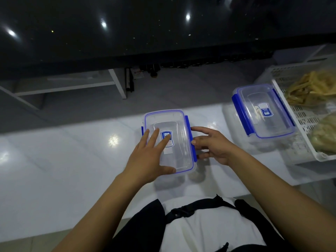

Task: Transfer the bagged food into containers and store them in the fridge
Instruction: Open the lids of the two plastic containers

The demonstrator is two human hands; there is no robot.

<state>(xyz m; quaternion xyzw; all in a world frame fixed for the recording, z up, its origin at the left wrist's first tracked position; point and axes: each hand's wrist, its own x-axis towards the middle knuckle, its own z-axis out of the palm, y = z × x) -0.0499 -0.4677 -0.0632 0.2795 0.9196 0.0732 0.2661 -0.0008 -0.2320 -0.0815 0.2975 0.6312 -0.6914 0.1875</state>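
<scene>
A clear plastic container [179, 135] with a blue-trimmed lid and blue side clips sits on the white counter [63, 160] in front of me. My left hand [147, 157] lies flat on its lid, fingers spread. My right hand [212, 144] touches the blue clip [192, 140] on the container's right side, fingers curled at it. A second, identical container [263, 113] with its lid on stands further right. Bags of pale yellow dried food [309, 88] lie in a white slotted basket [298, 120] at the right edge.
A dark glossy surface [145, 24] fills the top of the view. Below it are a white shelf frame [116, 82] and a row of dark bottles [200, 62]. The counter's near edge runs just in front of my body.
</scene>
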